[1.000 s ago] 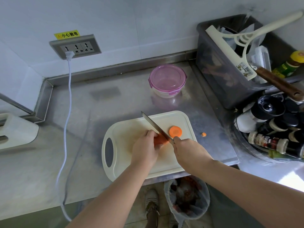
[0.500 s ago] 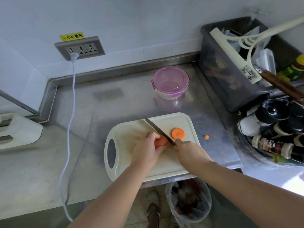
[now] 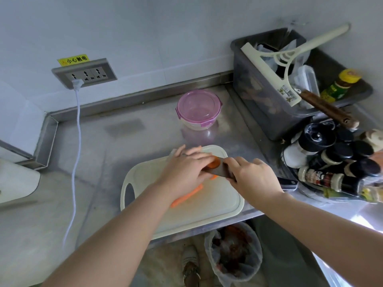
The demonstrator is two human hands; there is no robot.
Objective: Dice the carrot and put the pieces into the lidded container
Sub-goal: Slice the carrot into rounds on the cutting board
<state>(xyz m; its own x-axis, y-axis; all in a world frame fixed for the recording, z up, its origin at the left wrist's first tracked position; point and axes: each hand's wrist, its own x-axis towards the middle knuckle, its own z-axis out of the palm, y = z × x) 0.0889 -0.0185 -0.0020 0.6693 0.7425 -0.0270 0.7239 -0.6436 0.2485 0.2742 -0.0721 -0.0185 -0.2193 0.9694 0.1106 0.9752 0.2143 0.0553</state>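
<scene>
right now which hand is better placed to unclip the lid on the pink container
Probably the left hand: it lies flat over the carrot, grips no tool, and is nearer the container. The right hand grips the knife.

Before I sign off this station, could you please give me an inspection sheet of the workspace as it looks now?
Surface: steel counter; white cutting board at its front edge.
Job's things: long carrot piece on the board, partly under the left arm; round carrot slice at the knife blade; lidded container behind the board, lid on.
Clutter: grey bin holding a squeegee; spice bottles on the right.
Grippers: left hand with fingers extended beside the slice; right hand grips the knife.
Cables: white cord plugged into the wall socket, trailing across the counter.
Surroundings: waste bag below the counter edge.
</scene>
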